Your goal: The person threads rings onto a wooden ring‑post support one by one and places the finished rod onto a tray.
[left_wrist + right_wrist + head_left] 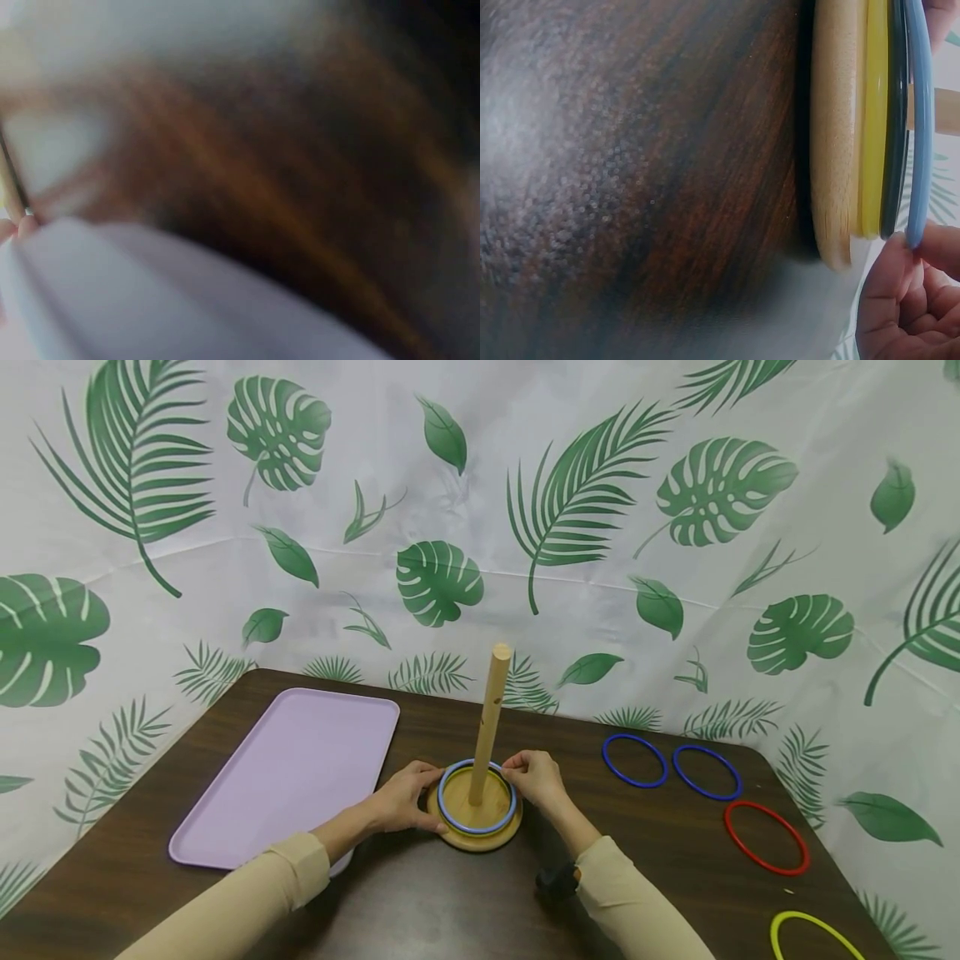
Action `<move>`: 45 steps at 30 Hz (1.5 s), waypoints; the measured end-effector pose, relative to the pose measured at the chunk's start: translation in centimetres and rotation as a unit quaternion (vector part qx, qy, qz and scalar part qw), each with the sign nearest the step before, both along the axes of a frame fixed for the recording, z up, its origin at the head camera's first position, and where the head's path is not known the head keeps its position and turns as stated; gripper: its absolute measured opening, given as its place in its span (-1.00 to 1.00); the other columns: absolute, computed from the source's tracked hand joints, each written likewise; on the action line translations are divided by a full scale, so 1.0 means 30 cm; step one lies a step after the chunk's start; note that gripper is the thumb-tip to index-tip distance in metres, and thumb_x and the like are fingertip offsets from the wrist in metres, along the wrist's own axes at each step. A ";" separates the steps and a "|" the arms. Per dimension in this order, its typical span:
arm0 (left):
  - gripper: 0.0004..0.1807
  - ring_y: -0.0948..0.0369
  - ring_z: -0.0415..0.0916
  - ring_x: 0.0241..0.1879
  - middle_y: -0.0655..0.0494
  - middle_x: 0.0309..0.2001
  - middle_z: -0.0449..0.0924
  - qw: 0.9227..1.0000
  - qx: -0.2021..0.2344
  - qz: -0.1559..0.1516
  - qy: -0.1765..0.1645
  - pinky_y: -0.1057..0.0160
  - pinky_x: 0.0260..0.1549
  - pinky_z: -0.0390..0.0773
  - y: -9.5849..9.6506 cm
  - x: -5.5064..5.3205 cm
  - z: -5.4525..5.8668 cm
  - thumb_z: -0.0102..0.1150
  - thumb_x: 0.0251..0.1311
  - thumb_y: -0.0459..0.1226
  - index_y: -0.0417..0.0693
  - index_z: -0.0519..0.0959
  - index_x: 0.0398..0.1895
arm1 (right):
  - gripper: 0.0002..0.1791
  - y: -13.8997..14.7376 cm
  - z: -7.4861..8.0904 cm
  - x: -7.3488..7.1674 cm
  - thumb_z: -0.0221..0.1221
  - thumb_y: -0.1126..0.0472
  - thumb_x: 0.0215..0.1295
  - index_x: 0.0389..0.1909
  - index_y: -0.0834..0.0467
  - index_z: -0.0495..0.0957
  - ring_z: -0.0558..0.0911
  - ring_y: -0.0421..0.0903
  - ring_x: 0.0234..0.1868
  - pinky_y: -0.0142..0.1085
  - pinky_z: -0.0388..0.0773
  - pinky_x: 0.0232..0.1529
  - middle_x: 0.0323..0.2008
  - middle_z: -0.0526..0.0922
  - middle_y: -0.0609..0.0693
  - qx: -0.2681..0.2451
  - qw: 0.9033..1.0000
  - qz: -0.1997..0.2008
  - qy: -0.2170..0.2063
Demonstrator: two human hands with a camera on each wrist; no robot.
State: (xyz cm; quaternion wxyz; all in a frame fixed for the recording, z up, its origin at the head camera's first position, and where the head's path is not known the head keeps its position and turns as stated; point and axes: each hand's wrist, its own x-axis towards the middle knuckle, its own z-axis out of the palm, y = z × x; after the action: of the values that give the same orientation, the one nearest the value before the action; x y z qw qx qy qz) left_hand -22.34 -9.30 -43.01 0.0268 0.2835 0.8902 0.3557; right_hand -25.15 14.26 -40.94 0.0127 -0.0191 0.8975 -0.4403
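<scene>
A right hand [536, 779] pinches a light-blue ring [925, 112] around a peg [491, 710], black ring [897, 112] and yellow ring [874, 112] just beneath its fingers [885, 289]; opposite, the left hand [403, 797], grip unclear.

soft even light in the head view, pale glare on the dark table [427, 897], left wrist view heavily blurred, right wrist view dimmer, speckled glare at left

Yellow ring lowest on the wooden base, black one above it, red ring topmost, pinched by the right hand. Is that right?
No: the top ring is light blue, not red, as the right wrist view shows. The yellow ring, black ring and right hand are as you say.
</scene>
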 end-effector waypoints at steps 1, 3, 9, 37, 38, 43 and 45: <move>-0.06 -0.07 0.38 0.09 -0.26 0.09 0.38 1.000 -0.001 -0.001 0.002 -0.03 0.08 0.38 0.000 -0.001 -0.001 0.53 -0.24 -0.15 -0.45 0.34 0.22 | -0.93 0.001 -0.001 0.000 0.23 0.35 0.16 -0.41 0.29 0.64 0.54 -0.17 -0.65 -0.39 0.49 -0.61 -0.53 0.67 0.11 0.000 1.000 0.000 0.000; -0.06 -0.07 0.37 0.09 -0.26 0.09 0.38 1.000 -0.002 -0.003 0.005 -0.02 0.08 0.38 0.000 -0.002 -0.001 0.53 -0.24 -0.15 -0.46 0.34 0.22 | -0.93 0.001 -0.002 0.001 0.23 0.35 0.15 -0.41 0.30 0.63 0.52 -0.18 -0.66 -0.39 0.48 -0.62 -0.54 0.66 0.11 -0.002 1.000 0.001 0.003; -0.06 -0.07 0.36 0.10 -0.24 0.09 0.39 1.000 -0.003 -0.004 0.008 -0.03 0.09 0.37 -0.001 -0.001 -0.005 0.53 -0.24 -0.15 -0.46 0.34 0.22 | -0.94 0.002 -0.007 0.003 0.24 0.36 0.13 -0.44 0.30 0.63 0.47 -0.22 -0.69 -0.40 0.47 -0.63 -0.60 0.62 0.03 -0.006 1.000 0.000 0.012; -0.06 -0.06 0.36 0.08 -0.24 0.08 0.39 1.000 -0.007 -0.007 0.009 -0.02 0.06 0.40 -0.002 0.002 0.003 0.53 -0.24 -0.12 -0.41 0.34 0.23 | -0.90 0.092 -0.006 0.019 0.23 0.36 0.16 -0.33 0.33 0.62 0.58 -0.15 -0.55 -0.29 0.61 -0.48 -0.47 0.62 0.06 -0.070 0.997 -0.017 0.012; -0.06 -0.06 0.36 0.09 -0.24 0.08 0.39 1.000 -0.007 -0.006 0.007 -0.02 0.06 0.39 -0.003 0.002 0.003 0.53 -0.24 -0.12 -0.40 0.34 0.24 | -0.90 0.104 -0.005 0.020 0.23 0.36 0.17 -0.33 0.34 0.62 0.57 -0.15 -0.54 -0.30 0.61 -0.49 -0.46 0.62 0.06 -0.073 0.997 -0.019 0.013; -0.06 -0.05 0.37 0.08 -0.23 0.08 0.40 1.000 -0.011 -0.007 0.011 -0.01 0.06 0.40 -0.001 0.000 -0.001 0.52 -0.24 -0.12 -0.41 0.35 0.23 | -0.87 0.175 0.007 0.033 0.20 0.36 0.20 -0.28 0.36 0.60 0.59 -0.09 -0.45 -0.34 0.60 -0.48 -0.42 0.61 0.09 -0.081 0.996 -0.027 0.013; -0.06 -0.05 0.38 0.08 -0.24 0.09 0.40 1.000 -0.012 -0.008 0.014 -0.01 0.06 0.40 -0.001 0.000 -0.002 0.52 -0.24 -0.12 -0.41 0.34 0.23 | -0.84 0.210 0.016 0.042 0.19 0.35 0.22 -0.24 0.38 0.59 0.60 -0.06 -0.40 -0.35 0.60 -0.46 -0.39 0.61 0.10 -0.080 0.996 -0.030 0.013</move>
State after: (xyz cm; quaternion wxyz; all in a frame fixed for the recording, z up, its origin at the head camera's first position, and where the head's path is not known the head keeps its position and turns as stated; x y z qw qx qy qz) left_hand -22.34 -9.33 -43.06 0.0207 0.2947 0.8923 0.3413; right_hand -23.88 20.56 -40.46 -0.0137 0.0012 0.8597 -0.5107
